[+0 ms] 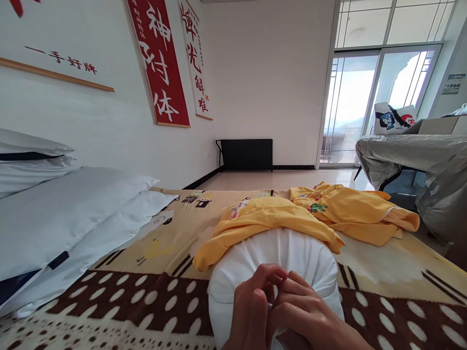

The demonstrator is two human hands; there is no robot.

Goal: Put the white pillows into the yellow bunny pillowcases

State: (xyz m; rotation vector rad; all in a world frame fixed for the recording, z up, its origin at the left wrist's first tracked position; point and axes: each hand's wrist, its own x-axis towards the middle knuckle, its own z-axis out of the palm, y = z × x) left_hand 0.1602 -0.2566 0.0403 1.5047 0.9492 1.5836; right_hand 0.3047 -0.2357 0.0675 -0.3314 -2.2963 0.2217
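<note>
A plump white pillow (pixel 237 287) with gathered creases lies right in front of me. Yellow printed fabric (pixel 266 216) covers its far end; whether it wraps round the pillow or only lies on it I cannot tell. Over the near part of the pillow, my left hand (pixel 255 304) and my right hand (pixel 306 308) meet with curled fingers, their fingertips touching. Both hands are closed, and what lies between the fingers is hidden. Beyond, to the right, lies another crumpled yellow cloth (pixel 353 209) with a green leaf print.
A patterned beige and brown blanket (pixel 175 248) spreads beneath everything. White pillows (pixel 73 209) with dark trim are stacked at the left. A table under a silvery cover (pixel 408 150) stands at the right, with a box and bag. A black folded panel (pixel 248 154) leans by the far wall.
</note>
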